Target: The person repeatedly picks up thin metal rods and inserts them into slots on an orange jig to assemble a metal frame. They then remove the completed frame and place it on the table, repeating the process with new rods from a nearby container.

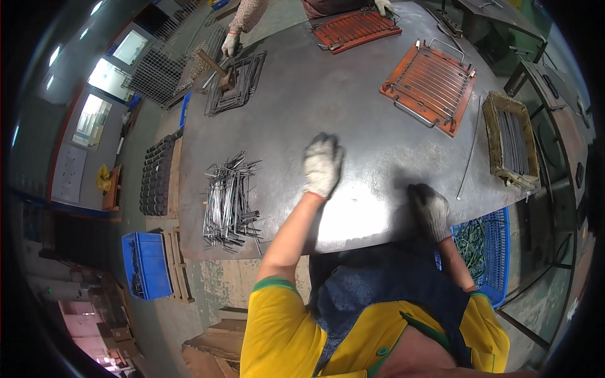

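Observation:
My left hand [322, 165], in a whitish knit glove with dark fingertips, lies over the bare middle of the metal table [353, 94], fingers stretched forward and holding nothing. By the table's near edge, my right hand [432, 211], gloved alike, has its fingers pointing forward and left, with no object visible in it. Left of my left hand is a loose pile of bent metal rods [228, 201]. Beyond my right hand sits an orange-red board [392, 89] carrying a wire grid [435, 82] with looped handles. A single long thin rod [469, 148] lies right of it.
Across the table, a co-worker's gloved hand [230, 45] is by stacked wire frames [255, 72] and a wooden-handled hammer [213, 63]. Another orange-red board [356, 31] is near their other hand [384, 7]. A rod-filled box [495, 135] stands right; a blue basket [506, 252] sits below the edge.

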`<action>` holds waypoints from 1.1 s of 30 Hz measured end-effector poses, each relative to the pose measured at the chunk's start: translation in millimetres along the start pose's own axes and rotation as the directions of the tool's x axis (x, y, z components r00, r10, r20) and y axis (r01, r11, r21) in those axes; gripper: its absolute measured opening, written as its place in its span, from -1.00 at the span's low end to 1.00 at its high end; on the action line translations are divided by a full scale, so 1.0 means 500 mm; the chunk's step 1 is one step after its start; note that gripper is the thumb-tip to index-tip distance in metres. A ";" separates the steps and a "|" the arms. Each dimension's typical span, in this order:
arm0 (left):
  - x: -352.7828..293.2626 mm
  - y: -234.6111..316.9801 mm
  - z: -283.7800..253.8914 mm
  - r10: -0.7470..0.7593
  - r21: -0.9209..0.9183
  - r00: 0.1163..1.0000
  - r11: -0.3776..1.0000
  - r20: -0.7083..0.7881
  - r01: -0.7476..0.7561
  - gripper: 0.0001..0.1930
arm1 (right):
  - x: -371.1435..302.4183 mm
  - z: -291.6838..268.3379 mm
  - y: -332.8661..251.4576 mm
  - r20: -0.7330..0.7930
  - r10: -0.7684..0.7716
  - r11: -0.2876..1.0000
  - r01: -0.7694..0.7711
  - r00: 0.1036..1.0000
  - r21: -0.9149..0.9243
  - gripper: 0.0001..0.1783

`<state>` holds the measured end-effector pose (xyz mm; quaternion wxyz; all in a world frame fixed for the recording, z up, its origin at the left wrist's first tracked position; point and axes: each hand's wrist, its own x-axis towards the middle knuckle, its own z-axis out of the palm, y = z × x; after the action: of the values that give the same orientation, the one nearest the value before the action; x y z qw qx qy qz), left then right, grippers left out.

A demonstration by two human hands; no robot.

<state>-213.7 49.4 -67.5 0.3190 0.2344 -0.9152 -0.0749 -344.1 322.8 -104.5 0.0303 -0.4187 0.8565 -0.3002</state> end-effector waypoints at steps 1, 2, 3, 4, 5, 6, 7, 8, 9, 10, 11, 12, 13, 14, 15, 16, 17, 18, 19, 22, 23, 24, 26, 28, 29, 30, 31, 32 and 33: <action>-0.019 -0.032 -0.030 -0.056 0.059 0.998 0.997 0.011 0.055 -0.73 | 0.018 -0.003 -0.011 0.025 0.044 0.999 -0.045 0.999 0.029 -0.68; -0.028 -0.052 -0.059 -0.083 0.065 0.996 0.995 0.039 0.081 -0.75 | 0.037 -0.010 -0.027 0.047 0.092 0.994 -0.095 0.995 0.051 -0.67; -0.035 -0.063 -0.079 -0.110 0.072 0.992 0.992 0.068 0.105 -0.75 | 0.050 -0.013 -0.037 0.069 0.141 0.987 -0.146 0.988 0.074 -0.67; -0.047 -0.074 -0.087 -0.142 0.089 0.990 0.986 0.027 0.139 -0.79 | 0.062 -0.006 -0.041 0.066 0.119 0.990 -0.123 0.991 0.069 -0.67; -0.052 -0.080 -0.089 -0.142 0.089 0.990 0.986 0.018 0.140 -0.80 | 0.072 0.006 -0.039 0.061 0.098 0.993 -0.102 0.993 0.066 -0.67; -0.055 -0.083 -0.089 -0.141 0.088 0.990 0.986 0.010 0.139 -0.81 | 0.077 0.016 -0.041 0.056 0.079 0.995 -0.082 0.995 0.063 -0.67; -0.057 -0.084 -0.086 -0.141 0.084 0.990 0.987 0.002 0.140 -0.82 | 0.080 0.021 -0.045 0.046 0.063 0.997 -0.065 0.997 0.046 -0.67; -0.055 -0.086 -0.080 -0.131 0.114 0.991 0.985 -0.017 0.132 -0.84 | 0.083 0.025 -0.050 0.036 0.047 0.998 -0.048 0.998 0.029 -0.68; -0.055 -0.089 -0.080 -0.140 0.116 0.990 0.983 -0.010 0.140 -0.84 | 0.084 0.029 -0.054 0.026 0.032 0.999 -0.032 0.999 0.012 -0.69; -0.052 -0.086 -0.081 -0.150 0.116 0.989 0.982 -0.004 0.149 -0.83 | 0.084 0.033 -0.051 0.006 -0.001 1.000 0.001 1.000 -0.008 -0.69; -0.051 -0.086 -0.081 -0.159 0.115 0.987 0.981 0.003 0.158 -0.83 | 0.082 0.038 -0.046 -0.013 -0.034 0.999 0.033 0.999 -0.027 -0.70; -0.054 -0.093 -0.074 -0.156 0.129 0.988 0.980 0.004 0.154 -0.83 | 0.080 0.042 -0.041 -0.032 -0.067 0.997 0.065 0.997 -0.047 -0.70; -0.054 -0.095 -0.075 -0.160 0.130 0.987 0.979 0.004 0.158 -0.82 | 0.078 0.047 -0.036 -0.050 -0.101 0.993 0.097 0.994 -0.072 -0.70; -0.054 -0.094 -0.076 -0.163 0.130 0.987 0.978 0.003 0.161 -0.82 | 0.076 0.051 -0.030 -0.066 -0.136 0.987 0.129 0.989 -0.098 -0.70; -0.054 -0.093 -0.077 -0.166 0.131 0.986 0.978 0.003 0.164 -0.82 | 0.076 0.053 -0.026 -0.082 -0.171 0.979 0.160 0.982 -0.124 -0.70; -0.054 -0.093 -0.079 -0.175 0.122 0.984 0.977 0.012 0.173 -0.82 | 0.075 0.054 -0.025 -0.084 -0.162 0.980 0.151 0.983 -0.126 -0.70; -0.053 -0.092 -0.080 -0.185 0.114 0.983 0.977 0.021 0.181 -0.82 | 0.075 0.055 -0.025 -0.086 -0.154 0.981 0.142 0.984 -0.129 -0.69; -0.053 -0.091 -0.079 -0.194 0.105 0.981 0.976 0.029 0.190 -0.82 | 0.074 0.055 -0.026 -0.088 -0.146 0.982 0.133 0.985 -0.132 -0.69; -0.053 -0.094 -0.079 -0.187 0.109 0.982 0.977 0.024 0.184 -0.82 | 0.074 0.053 -0.031 -0.089 -0.139 0.983 0.126 0.986 -0.132 -0.69; -0.056 -0.099 -0.076 -0.173 0.119 0.985 0.978 0.009 0.171 -0.82 | 0.074 0.047 -0.040 -0.101 -0.133 0.984 0.119 0.986 -0.131 -0.70; -0.056 -0.098 -0.076 -0.171 0.120 0.985 0.978 0.003 0.170 -0.82 | 0.074 0.050 -0.036 -0.113 -0.141 0.984 0.126 0.984 -0.128 -0.70; -0.055 -0.097 -0.076 -0.170 0.122 0.986 0.978 -0.002 0.169 -0.81 | 0.075 0.052 -0.034 -0.126 -0.148 0.983 0.132 0.981 -0.126 -0.69; -0.057 -0.100 -0.075 -0.167 0.111 0.986 0.980 -0.006 0.167 -0.82 | 0.074 0.053 -0.038 -0.145 -0.131 0.986 0.114 0.981 -0.119 -0.69; -0.058 -0.101 -0.074 -0.164 0.108 0.986 0.981 -0.010 0.164 -0.82 | 0.074 0.054 -0.038 -0.145 -0.118 0.989 0.103 0.982 -0.110 -0.69; -0.057 -0.101 -0.073 -0.163 0.110 0.987 0.981 -0.011 0.163 -0.81 | 0.075 0.056 -0.035 -0.135 -0.114 0.989 0.100 0.984 -0.105 -0.68; -0.058 -0.100 -0.074 -0.161 0.111 0.987 0.981 -0.012 0.162 -0.81 | 0.075 0.057 -0.032 -0.125 -0.109 0.990 0.097 0.986 -0.100 -0.68; -0.058 -0.097 -0.074 -0.162 0.113 0.987 0.980 -0.012 0.163 -0.81 | 0.075 0.058 -0.029 -0.128 -0.106 0.991 0.093 0.986 -0.100 -0.68; -0.058 -0.096 -0.077 -0.163 0.114 0.987 0.980 -0.012 0.163 -0.80 | 0.074 0.060 -0.028 -0.132 -0.102 0.991 0.089 0.986 -0.101 -0.67; -0.058 -0.095 -0.079 -0.163 0.115 0.986 0.980 -0.012 0.164 -0.80 | 0.074 0.062 -0.028 -0.136 -0.098 0.991 0.084 0.986 -0.102 -0.67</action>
<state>-151.1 21.9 -66.2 0.2990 0.3271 -0.8952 -0.0473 -348.7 273.8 -114.9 -0.0639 -0.4362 0.8499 -0.2887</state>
